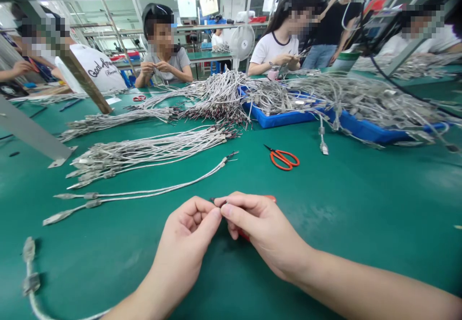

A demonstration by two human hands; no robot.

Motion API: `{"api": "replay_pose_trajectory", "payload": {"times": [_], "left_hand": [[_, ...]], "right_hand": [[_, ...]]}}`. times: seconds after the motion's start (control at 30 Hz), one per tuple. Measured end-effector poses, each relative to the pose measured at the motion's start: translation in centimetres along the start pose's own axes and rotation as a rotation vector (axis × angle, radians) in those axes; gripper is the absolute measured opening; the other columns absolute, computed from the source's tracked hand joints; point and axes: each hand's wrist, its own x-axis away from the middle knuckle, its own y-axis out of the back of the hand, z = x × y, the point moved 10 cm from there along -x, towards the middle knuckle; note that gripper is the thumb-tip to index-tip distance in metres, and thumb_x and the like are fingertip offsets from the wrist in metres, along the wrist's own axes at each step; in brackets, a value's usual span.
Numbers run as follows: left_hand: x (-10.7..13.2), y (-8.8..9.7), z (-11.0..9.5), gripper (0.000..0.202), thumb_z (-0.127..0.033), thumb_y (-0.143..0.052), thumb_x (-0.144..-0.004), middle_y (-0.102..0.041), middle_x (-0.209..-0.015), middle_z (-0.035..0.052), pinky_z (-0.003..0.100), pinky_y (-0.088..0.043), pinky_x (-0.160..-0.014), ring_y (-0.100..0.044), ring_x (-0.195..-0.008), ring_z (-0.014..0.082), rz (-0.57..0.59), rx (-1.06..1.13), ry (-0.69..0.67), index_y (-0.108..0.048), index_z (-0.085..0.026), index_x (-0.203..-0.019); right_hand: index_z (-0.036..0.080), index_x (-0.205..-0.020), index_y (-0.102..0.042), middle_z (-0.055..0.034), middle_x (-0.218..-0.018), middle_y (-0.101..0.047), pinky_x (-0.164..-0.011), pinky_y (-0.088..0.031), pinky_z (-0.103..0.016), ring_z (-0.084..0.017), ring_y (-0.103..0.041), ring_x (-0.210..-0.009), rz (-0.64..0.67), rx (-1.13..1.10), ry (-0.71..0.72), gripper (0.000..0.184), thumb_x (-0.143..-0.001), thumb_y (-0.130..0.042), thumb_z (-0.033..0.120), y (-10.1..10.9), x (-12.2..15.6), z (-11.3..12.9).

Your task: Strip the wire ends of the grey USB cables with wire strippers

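Near the middle of the table, my left hand (187, 238) is closed in a pinch, thumb against forefinger. My right hand (263, 228) pinches at the same spot, its fingertips touching those of the left. Between them, mostly hidden, is the thin end of a cable. A grey-white USB cable (32, 284) with a clear-wrapped plug lies at the lower left and runs out of sight beneath my left forearm. Under my right hand, red-handled scissors (270, 198) are partly covered. Two similar cables (155, 191) with bared ends lie beyond my left hand.
A cable bundle (151, 149) lies farther back, with a large heap (220, 94) behind it. Orange-handled scissors (285, 159) rest right of centre. Blue trays (281, 119) overflow with cables. A metal post (39, 132) stands at the left. Several people sit across the table.
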Motion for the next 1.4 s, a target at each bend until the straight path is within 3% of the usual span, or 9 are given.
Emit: {"api": "replay_pose_trajectory", "payload": {"times": [0.27,0.43,0.57,0.7,0.8,0.93,1.13,1.27,1.4], "left_hand": [[0.3,-2.0,1.0,0.022,-0.035,-0.058,-0.089,-0.058,-0.065,-0.0016,0.018,-0.023,-0.045,-0.030,-0.048,0.0045,0.198,0.084,0.118,-0.060,-0.015,-0.081],[0.2,-1.8,1.4,0.014,-0.028,-0.063,-0.086,-0.067,-0.080,0.0039,0.017,-0.031,-0.051,-0.044,-0.056,0.0060,0.200,0.057,0.188,-0.061,-0.014,-0.089],[0.3,-2.0,1.6,0.013,-0.027,-0.064,-0.085,-0.071,-0.088,0.0077,0.022,-0.043,-0.068,-0.059,-0.074,0.0121,0.245,0.127,0.215,-0.063,-0.014,-0.089],[0.3,-1.8,1.2,0.015,-0.028,-0.064,-0.085,-0.070,-0.084,0.0077,0.026,-0.044,-0.079,-0.061,-0.083,0.0160,0.271,0.082,0.198,-0.067,-0.014,-0.081],[-0.1,-1.1,0.8,0.013,-0.026,-0.069,-0.080,-0.067,-0.076,0.0037,0.023,-0.041,-0.070,-0.057,-0.075,0.0135,0.242,-0.023,0.152,-0.067,-0.015,-0.072],[-0.6,0.4,0.7,0.018,-0.033,-0.071,-0.078,-0.054,-0.058,-0.0036,0.020,-0.027,-0.048,-0.037,-0.049,0.0060,0.113,0.033,0.135,-0.068,-0.015,-0.074],[-0.5,-0.1,0.2,0.017,-0.029,-0.069,-0.079,-0.063,-0.061,0.0010,0.023,-0.045,-0.060,-0.059,-0.059,0.0131,0.114,0.158,0.083,-0.065,-0.015,-0.071],[-0.5,-0.3,0.5,0.016,-0.025,-0.066,-0.081,-0.062,-0.057,0.0012,0.024,-0.046,-0.058,-0.060,-0.055,0.0139,0.134,0.211,0.104,-0.063,-0.015,-0.069],[-0.5,0.2,0.4,0.019,-0.025,-0.065,-0.081,-0.057,-0.054,-0.0014,0.022,-0.040,-0.052,-0.053,-0.049,0.0098,0.148,0.241,0.106,-0.062,-0.015,-0.066]], "right_hand": [[0.014,-0.074,-0.071,0.0016,-0.057,-0.056,-0.052,-0.034,-0.024,-0.009,-0.045,-0.052,-0.011,-0.131,-0.118,0.019,-0.076,-0.073,0.033,0.9,-0.7,-1.0],[0.014,-0.077,-0.069,0.0035,-0.053,-0.051,-0.052,-0.034,-0.025,-0.010,-0.046,-0.051,0.023,-0.141,-0.148,0.020,-0.076,-0.074,0.033,1.1,-0.9,-1.2],[0.014,-0.077,-0.070,0.0038,-0.053,-0.050,-0.054,-0.038,-0.028,-0.011,-0.047,-0.051,0.063,-0.110,-0.139,0.021,-0.076,-0.074,0.035,0.7,-0.9,-1.1],[0.015,-0.075,-0.070,0.0032,-0.053,-0.053,-0.053,-0.036,-0.027,-0.010,-0.047,-0.051,0.077,-0.096,-0.122,0.021,-0.077,-0.072,0.035,0.2,-0.7,-1.0],[0.014,-0.076,-0.070,0.0030,-0.054,-0.054,-0.050,-0.031,-0.025,-0.009,-0.045,-0.050,0.038,-0.037,-0.117,0.020,-0.078,-0.073,0.034,0.4,-0.5,-0.9],[0.018,-0.096,-0.066,0.0036,-0.064,-0.057,-0.053,-0.037,-0.025,-0.010,-0.047,-0.054,0.042,-0.043,-0.101,0.027,-0.076,-0.075,0.034,0.1,-0.2,-0.8],[0.017,-0.089,-0.065,0.0010,-0.069,-0.061,-0.053,-0.041,-0.024,-0.011,-0.053,-0.061,0.125,0.023,-0.119,0.025,-0.074,-0.077,0.034,-1.5,0.1,-2.1],[0.017,-0.088,-0.067,0.0011,-0.065,-0.061,-0.055,-0.043,-0.025,-0.012,-0.053,-0.059,0.127,0.088,-0.080,0.022,-0.080,-0.072,0.036,-1.4,0.0,-2.1],[0.017,-0.089,-0.065,-0.0017,-0.071,-0.065,-0.058,-0.046,-0.027,-0.012,-0.056,-0.061,0.234,0.129,-0.118,0.020,-0.084,-0.068,0.036,-2.1,0.3,-2.4]]}}
